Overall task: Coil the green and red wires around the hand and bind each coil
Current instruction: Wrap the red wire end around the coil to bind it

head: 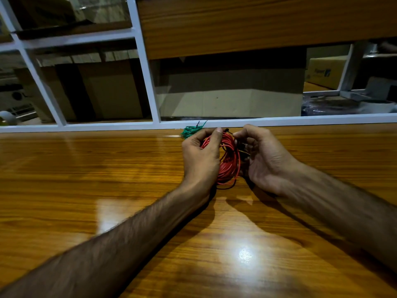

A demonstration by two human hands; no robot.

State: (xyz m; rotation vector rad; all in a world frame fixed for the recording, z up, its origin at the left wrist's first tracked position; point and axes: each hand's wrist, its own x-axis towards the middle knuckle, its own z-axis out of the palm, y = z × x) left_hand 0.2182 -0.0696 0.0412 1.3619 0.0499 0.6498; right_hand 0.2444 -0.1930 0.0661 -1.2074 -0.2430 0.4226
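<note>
A red wire coil (228,162) stands upright between both hands above the glossy wooden table (107,179). My left hand (200,157) grips the coil's left side, thumb over its top. My right hand (261,157) pinches the coil's upper right side, where a thin black tie (228,131) sticks out near the fingertips. A green wire coil (190,131) lies on the table just behind my left hand, with black tie ends poking up from it; part of it is hidden by my fingers.
A white metal frame (150,123) with glass panes runs along the table's far edge. Cardboard boxes (232,97) sit behind the glass. A wooden panel (257,24) hangs above. Bright light glares on the table near me.
</note>
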